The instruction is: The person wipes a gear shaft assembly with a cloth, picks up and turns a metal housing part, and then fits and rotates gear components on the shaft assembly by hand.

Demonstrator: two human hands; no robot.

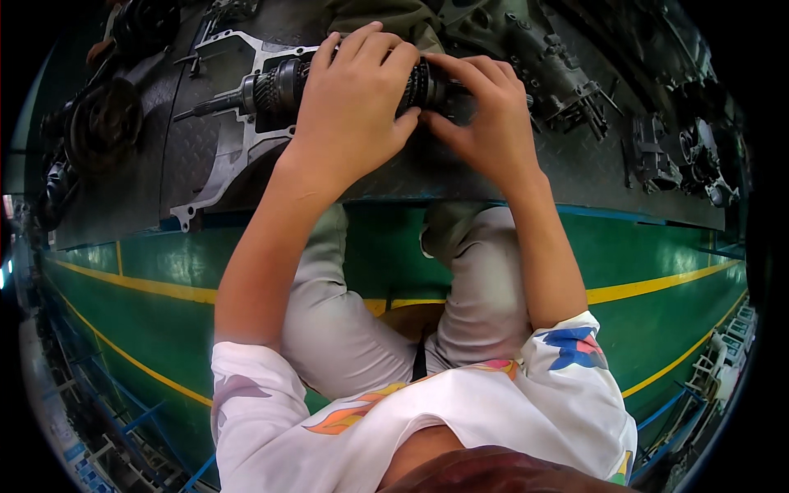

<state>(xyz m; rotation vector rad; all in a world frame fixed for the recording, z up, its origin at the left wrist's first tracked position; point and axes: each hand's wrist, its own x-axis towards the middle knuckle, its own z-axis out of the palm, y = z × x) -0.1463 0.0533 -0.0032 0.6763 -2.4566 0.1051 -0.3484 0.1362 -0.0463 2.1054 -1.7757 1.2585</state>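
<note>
Shows a gear shaft (286, 85) on or in housing (255, 136) (hard to tell which) atop the workbench (403, 181), with drum (103, 123) to left, casting (538, 57) to right, cloth (394, 15) behind.

This is a mechanical workshop, by the look of it. The dark, tread-patterned metal bench (592, 177) carries a toothed gear shaft (289, 84), an open cast housing (215, 187), a round, dark machine part (103, 127) at left and smaller castings (656, 154) at right. Nearer, yellow lines (181, 291) mark a glossy green floor (386, 255).
</note>
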